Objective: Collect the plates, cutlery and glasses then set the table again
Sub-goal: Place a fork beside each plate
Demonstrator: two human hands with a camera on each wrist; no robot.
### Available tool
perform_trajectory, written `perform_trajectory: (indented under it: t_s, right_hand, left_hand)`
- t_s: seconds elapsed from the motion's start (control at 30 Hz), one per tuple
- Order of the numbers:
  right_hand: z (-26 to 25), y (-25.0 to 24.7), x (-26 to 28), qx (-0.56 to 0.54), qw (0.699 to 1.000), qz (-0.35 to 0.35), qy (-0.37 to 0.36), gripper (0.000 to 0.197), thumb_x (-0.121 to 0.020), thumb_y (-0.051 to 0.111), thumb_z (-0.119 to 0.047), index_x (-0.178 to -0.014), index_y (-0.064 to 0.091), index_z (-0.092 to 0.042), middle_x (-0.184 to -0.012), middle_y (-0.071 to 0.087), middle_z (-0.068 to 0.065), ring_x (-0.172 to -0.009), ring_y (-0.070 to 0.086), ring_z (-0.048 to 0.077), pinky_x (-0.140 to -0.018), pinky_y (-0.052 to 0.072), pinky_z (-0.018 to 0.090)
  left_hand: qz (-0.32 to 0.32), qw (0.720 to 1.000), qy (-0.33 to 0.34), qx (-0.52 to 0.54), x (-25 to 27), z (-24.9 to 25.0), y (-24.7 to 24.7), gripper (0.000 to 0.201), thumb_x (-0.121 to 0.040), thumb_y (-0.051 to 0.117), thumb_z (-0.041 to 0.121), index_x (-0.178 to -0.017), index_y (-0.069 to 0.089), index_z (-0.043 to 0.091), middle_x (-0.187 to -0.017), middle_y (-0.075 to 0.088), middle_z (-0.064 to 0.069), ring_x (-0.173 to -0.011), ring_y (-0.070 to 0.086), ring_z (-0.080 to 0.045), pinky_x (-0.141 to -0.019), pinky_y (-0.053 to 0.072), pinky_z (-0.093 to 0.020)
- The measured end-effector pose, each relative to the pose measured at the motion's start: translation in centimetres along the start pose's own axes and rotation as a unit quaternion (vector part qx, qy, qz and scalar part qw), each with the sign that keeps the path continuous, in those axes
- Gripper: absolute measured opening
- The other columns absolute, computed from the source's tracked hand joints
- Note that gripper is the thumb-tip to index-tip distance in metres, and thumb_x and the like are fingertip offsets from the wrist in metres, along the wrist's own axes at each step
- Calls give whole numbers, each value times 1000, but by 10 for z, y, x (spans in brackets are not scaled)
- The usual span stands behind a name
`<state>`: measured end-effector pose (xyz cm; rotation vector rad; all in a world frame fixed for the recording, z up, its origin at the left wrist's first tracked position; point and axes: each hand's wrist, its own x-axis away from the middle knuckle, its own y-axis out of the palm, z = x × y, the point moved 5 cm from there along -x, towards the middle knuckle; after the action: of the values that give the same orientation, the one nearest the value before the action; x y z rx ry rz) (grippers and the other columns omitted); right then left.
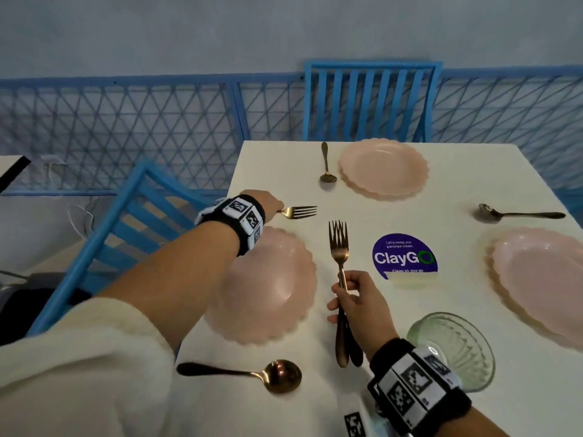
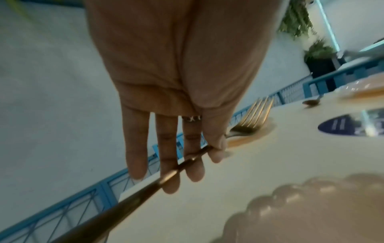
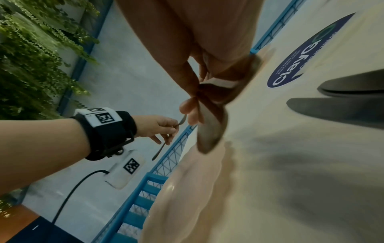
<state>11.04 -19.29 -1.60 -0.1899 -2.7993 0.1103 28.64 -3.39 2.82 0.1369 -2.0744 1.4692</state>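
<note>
- The left hand (image 1: pixel 268 201) pinches a gold metal fork (image 1: pixel 299 212) by its handle at the white worktop's (image 1: pixel 410 216) left edge.
- The right hand (image 1: pixel 359 302) clamps a bundle of gold forks (image 1: pixel 339 247), tines pointing far, right of the near-left pink scalloped plate (image 1: pixel 271 288).

Bare table (image 1: pixel 394 216) between far plate (image 1: pixel 383 167), left plate (image 1: pixel 268 288) and right plate (image 1: pixel 542 279); only the flat ClayGo sticker (image 1: pixel 404 257) lies there. Near edge: spoon (image 1: pixel 246 373) lies crosswise just below left plate; glass (image 1: pixel 454 348) stands just beside the right wrist, near right plate. Far spoon (image 1: pixel 327 164) just beside far plate. Right spoon (image 1: pixel 517 213) lies above right plate. Blue chairs (image 1: pixel 369 99) close off far and left table edges.
</note>
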Motion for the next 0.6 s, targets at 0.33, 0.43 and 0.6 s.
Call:
perform_trajectory:
  t_s: [0.33, 0.43, 0.6]
  right_hand:
    - [10, -5, -13, 20, 999, 18, 20, 15, -94, 47, -8, -107, 50, -16, -91, 56, 0, -65, 62, 13, -58, 56, 24]
    - [9, -3, -14, 17, 999, 24, 15, 14, -94, 48, -7, -99, 51, -20, -89, 56, 0, -64, 62, 14, -59, 58, 28]
    - [5, 0, -18, 13, 999, 32, 20, 13, -94, 49, -8, -103, 51, -17, -91, 55, 0, -66, 62, 14, -54, 57, 21]
  left_hand:
    - [-50, 997, -13, -53, -63, 5, 42, 41, -99, 34, 22, -139, 37, 18, -143, 39, -9, -133, 40, -29, -113, 20, -50]
    - [-32, 999, -9, -14, -68, 2, 42, 37, -99, 31, 19, -134, 39, 15, -135, 48, -11, -127, 46, -29, -112, 18, -50]
    - [-10, 1000, -18, 8, -72, -1, 35, 34, -95, 35, 6, -123, 54, 8, -129, 55, -11, -122, 50, -26, -114, 19, -47]
